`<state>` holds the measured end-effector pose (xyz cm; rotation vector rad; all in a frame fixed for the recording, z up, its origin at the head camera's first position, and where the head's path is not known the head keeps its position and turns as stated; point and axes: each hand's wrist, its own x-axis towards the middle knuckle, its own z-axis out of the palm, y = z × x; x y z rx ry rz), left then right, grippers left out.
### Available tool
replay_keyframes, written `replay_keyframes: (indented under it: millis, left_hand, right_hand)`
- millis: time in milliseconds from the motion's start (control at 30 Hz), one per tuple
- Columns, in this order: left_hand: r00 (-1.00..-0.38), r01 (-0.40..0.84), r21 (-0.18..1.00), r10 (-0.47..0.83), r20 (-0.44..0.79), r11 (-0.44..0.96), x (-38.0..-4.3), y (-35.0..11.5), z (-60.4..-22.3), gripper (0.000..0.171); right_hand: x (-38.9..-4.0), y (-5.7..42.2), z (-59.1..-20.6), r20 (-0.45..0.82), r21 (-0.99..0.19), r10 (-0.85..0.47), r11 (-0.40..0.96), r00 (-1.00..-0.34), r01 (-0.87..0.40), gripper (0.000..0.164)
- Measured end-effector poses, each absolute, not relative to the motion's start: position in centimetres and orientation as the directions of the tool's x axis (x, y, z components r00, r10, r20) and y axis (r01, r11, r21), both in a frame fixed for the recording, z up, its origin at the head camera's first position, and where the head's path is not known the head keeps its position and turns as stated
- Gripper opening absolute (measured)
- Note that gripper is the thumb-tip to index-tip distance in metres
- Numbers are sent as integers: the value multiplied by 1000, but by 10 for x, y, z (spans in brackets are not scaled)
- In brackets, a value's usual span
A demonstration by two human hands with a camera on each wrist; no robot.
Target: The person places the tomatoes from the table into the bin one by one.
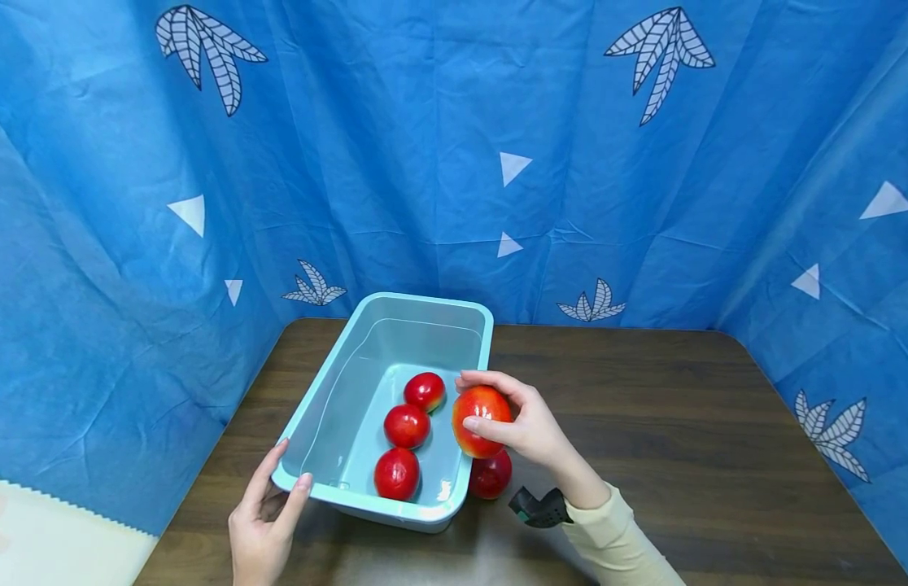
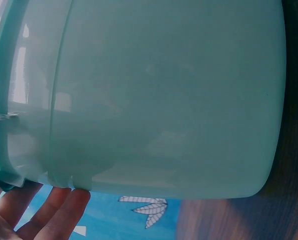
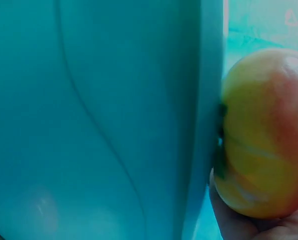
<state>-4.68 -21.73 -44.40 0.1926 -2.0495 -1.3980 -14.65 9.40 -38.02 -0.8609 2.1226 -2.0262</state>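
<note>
My right hand [image 1: 523, 419] grips a shiny red-and-yellow apple [image 1: 482, 411] above the right rim of a light blue plastic bin [image 1: 322, 391]. In the right wrist view the apple [image 3: 263, 135] shows its yellow side close beside the bin wall [image 3: 114, 100]. My left hand [image 1: 264, 521] holds the bin's near left corner, thumb and fingers on either side of it. Inside the bin three red apples lie in a row: a far one [image 1: 425, 391], a middle one [image 1: 406, 426] and a near one [image 1: 397, 474]. Another red apple [image 1: 491, 474] sits outside, partly hidden under the held one.
The bin stands on a dark wooden table [image 1: 644, 407], toward its left side. Blue patterned cloth [image 1: 439, 163] hangs behind and at both sides. Pale fabric [image 1: 51, 537] shows at the lower left. A black band device [image 1: 539, 509] is on the right wrist.
</note>
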Motion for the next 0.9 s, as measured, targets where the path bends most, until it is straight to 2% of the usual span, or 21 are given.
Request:
replay_keyframes:
  millis: [633, 900]
  left_hand:
    - [-786, 199, 880, -466, 406, 430, -47, -216, -441, 55]
    - [-786, 198, 878, -465, 408, 435, -47, -216, -442, 55]
  right_hand:
    - [-147, 68, -382, 259, -955, -458, 12, -850, -298, 52]
    - [-148, 68, -381, 301, -937, -498, 4, -813, -349, 52]
